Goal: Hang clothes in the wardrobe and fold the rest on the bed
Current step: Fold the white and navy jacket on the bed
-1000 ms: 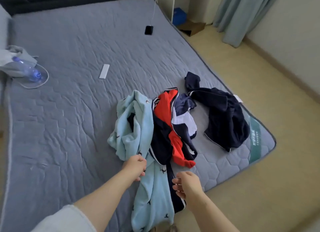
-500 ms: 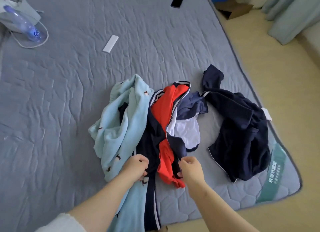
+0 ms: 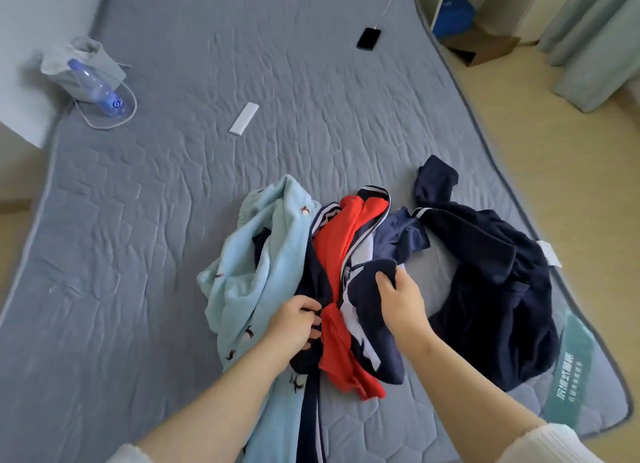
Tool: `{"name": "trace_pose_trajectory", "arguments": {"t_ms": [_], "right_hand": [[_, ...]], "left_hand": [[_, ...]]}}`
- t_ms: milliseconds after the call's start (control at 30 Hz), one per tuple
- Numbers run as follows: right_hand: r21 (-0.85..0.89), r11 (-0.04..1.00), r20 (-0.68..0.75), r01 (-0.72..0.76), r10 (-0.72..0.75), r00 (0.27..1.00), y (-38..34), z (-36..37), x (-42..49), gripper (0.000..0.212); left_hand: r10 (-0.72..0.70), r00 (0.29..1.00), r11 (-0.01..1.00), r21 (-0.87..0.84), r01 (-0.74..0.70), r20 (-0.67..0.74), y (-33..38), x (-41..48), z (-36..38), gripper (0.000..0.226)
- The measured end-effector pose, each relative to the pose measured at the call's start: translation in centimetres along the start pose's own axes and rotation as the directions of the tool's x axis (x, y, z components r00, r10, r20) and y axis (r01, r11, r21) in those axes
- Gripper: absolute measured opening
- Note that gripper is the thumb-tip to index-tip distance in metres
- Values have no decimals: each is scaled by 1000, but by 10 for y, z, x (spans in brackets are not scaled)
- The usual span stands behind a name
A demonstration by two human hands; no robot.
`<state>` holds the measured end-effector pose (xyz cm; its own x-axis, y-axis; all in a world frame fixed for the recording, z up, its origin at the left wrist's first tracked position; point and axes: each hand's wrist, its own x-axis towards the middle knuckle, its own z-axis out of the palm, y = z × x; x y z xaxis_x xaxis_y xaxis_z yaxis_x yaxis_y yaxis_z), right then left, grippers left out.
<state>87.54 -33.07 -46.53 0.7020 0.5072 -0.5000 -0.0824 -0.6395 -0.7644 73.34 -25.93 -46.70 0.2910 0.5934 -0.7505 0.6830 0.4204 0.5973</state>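
Bed (image 3: pixel 156 237): heap of clothes (image 3: pixel 277 272) was laid near the front edge, a single garment (image 3: pixel 495 289) just to its right. Slim bar (image 3: pixel 243 119) was placed behind the heap; phone (image 3: pixel 369 38) far right; bottle (image 3: pixel 93 85) against bag (image 3: pixel 86 56), far left.

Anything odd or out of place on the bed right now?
Nothing spilled or damaged. Clutter on the mattress: a tipped plastic bottle far left, a white bar, a cabled phone. The light blue garment is tangled with the red and navy garment that the left hand and right hand grip.
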Motion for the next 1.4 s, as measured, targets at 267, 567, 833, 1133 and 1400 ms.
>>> {"name": "trace_pose_trajectory", "arguments": {"t_ms": [267,567,833,1133,1400], "right_hand": [[399,862,-129,312,-285,950,-168,-65,-68,23],[552,591,-273,589,-539,797,-327,-127,-168,21],[408,369,-401,835,-749,527,-413,-151,-259,22],[564,310,-322,765,-771,550,-451,-146,-308,23],[570,557,204,604,-808,553,-412,-96,-299,12]], "left_hand": [[487,833,868,-41,-494,262,128,-110,-36,27],[801,557,505,253,-825,219,212,-227,-125,14],[922,267,341,265,-902,-279,319,-346,-235,14],[953,44,284,830,-479,-300,329,-415,-292,10],[615,745,760,448,-472,-259,277,-390,-312,27]]}}
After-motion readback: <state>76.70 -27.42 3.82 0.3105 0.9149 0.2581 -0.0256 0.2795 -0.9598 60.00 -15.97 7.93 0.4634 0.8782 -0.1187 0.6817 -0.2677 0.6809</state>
